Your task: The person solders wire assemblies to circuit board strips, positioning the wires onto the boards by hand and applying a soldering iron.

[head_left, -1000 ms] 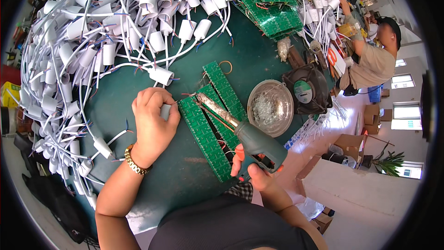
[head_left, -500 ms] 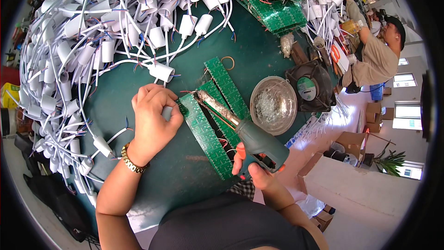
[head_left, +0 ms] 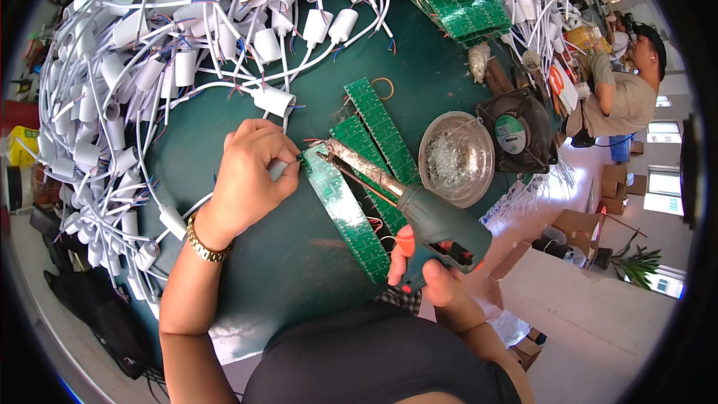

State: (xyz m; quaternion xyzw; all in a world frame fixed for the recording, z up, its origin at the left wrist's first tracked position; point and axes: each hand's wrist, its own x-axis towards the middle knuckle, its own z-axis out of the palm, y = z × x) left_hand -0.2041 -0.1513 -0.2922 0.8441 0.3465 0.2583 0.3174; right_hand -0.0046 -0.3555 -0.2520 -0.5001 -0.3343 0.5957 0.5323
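My left hand (head_left: 256, 172) is closed in a pinch at the far left end of a long green circuit board (head_left: 345, 213). A bit of white cable (head_left: 277, 170) shows between its thumb and fingers; the rest of what it pinches is hidden. My right hand (head_left: 443, 284) grips a dark green soldering gun (head_left: 447, 228) by its handle. The gun's metal tip reaches that same end of the board, close to my left fingertips, where a thin red wire shows. More narrow boards (head_left: 383, 131) lie alongside. Just beyond my left hand rests a white lamp holder (head_left: 274, 100) with a cable.
Heaped white lamp holders with cables (head_left: 179, 67) cover the far left. Stacked green boards (head_left: 456, 0) lie at the back. To the right stand a round bowl (head_left: 458, 198) of small clear bits and a black fan (head_left: 516, 133). A person (head_left: 617, 97) sits farther right.
The whole view has shifted, so the bench appears slightly right and up. Both hands keep their places at the board's end, and the gun stays in my right hand.
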